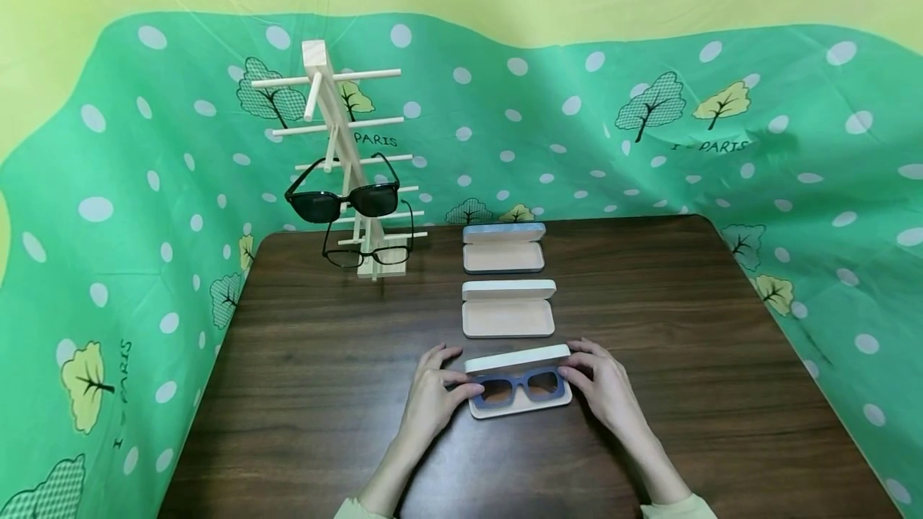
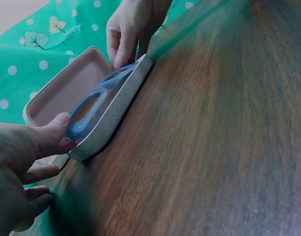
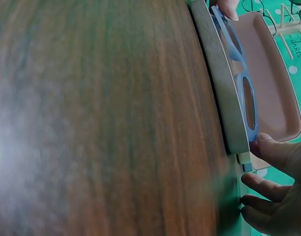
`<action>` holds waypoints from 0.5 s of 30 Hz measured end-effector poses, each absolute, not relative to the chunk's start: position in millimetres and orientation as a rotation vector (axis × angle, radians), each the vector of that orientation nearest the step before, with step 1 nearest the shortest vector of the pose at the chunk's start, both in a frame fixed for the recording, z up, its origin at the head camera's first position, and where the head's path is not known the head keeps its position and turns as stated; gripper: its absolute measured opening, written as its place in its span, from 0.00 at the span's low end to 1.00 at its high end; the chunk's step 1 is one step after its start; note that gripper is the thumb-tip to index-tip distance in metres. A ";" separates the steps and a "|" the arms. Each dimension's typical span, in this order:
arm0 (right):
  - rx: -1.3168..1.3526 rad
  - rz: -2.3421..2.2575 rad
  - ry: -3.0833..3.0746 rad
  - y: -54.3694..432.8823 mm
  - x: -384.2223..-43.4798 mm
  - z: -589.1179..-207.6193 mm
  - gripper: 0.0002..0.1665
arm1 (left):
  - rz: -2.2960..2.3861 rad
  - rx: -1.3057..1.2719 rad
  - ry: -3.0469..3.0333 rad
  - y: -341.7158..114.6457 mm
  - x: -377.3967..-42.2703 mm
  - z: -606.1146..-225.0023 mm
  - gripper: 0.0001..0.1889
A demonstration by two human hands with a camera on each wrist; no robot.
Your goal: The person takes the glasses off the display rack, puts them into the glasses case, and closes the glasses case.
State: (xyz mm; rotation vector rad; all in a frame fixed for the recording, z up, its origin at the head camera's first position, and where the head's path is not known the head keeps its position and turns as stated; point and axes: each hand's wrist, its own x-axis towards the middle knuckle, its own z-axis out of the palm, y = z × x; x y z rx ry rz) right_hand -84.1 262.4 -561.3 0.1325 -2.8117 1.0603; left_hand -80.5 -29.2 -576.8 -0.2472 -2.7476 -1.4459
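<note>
Blue-framed sunglasses with brown lenses lie in an open white glasses case, lenses facing up. At the left end, my left hand pinches the frame between thumb and index finger, its other fingers spread beside the case. My right hand pinches the right end, with its thumb at the frame's corner. The case's pinkish lid lining stands raised behind the sunglasses in the left wrist view. Their temples are hidden inside the case.
Behind this case stand a second open white case and an open blue-edged case. A wooden display rack at the back left carries black sunglasses and thin black-rimmed glasses. A green patterned cloth surrounds the brown table.
</note>
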 end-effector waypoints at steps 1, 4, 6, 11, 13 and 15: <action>0.123 1.066 -2.816 262.8 -84.0 -561.1 0.03 | -1.464 -0.244 -2.741 -29.8 -80.2 -576.5 0.14; 0.098 1.075 -2.826 264.1 -83.5 -560.6 0.03 | -1.497 -0.226 -2.733 -31.9 -80.0 -576.0 0.13; 0.080 1.066 -2.828 264.9 -83.0 -559.8 0.03 | -1.520 -0.210 -2.734 -33.6 -79.8 -575.0 0.12; 0.056 1.051 -2.794 268.4 -82.9 -555.9 0.04 | -1.517 -0.172 -2.734 -39.9 -81.6 -571.0 0.10; 0.050 1.057 -2.773 270.6 -83.1 -554.0 0.05 | -1.505 -0.156 -2.729 -42.5 -83.4 -569.2 0.11; 0.027 1.072 -2.760 272.7 -83.7 -551.9 0.08 | -1.512 -0.144 -2.720 -44.4 -85.2 -567.3 0.12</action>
